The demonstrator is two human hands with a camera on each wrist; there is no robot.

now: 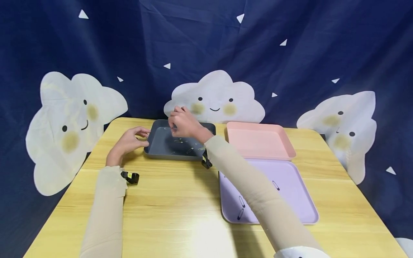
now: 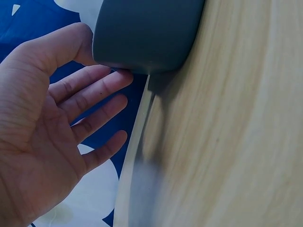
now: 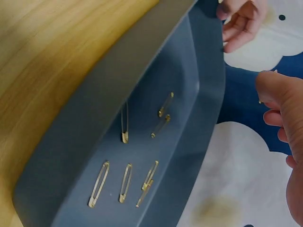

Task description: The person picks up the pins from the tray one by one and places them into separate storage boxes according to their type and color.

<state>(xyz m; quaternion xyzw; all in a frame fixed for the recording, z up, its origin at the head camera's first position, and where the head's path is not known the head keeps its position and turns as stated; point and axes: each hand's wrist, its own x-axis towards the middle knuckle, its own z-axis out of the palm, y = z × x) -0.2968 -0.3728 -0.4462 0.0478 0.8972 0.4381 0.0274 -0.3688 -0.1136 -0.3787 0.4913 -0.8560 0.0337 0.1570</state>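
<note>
In the head view a dark grey tray (image 1: 174, 157) holds several gold safety pins (image 3: 98, 184), spread over its floor. My right hand (image 1: 184, 122) is raised above this tray, thumb and forefinger pinching a gold safety pin (image 3: 276, 71); only its tiny ends show past the fingers. At the tray's left end is my left hand (image 1: 129, 141). Its thumb and fingertips touch the tray's outer wall, with the fingers extended and spread in the left wrist view.
Right of the grey tray lies a pink tray (image 1: 258, 141). Nearer, a lilac tray (image 1: 297, 200) carries several dark safety pins (image 1: 241, 201), and my right forearm crosses over it. The wooden table (image 1: 167, 208) ends at a blue curtain (image 1: 206, 43) with cloud prints.
</note>
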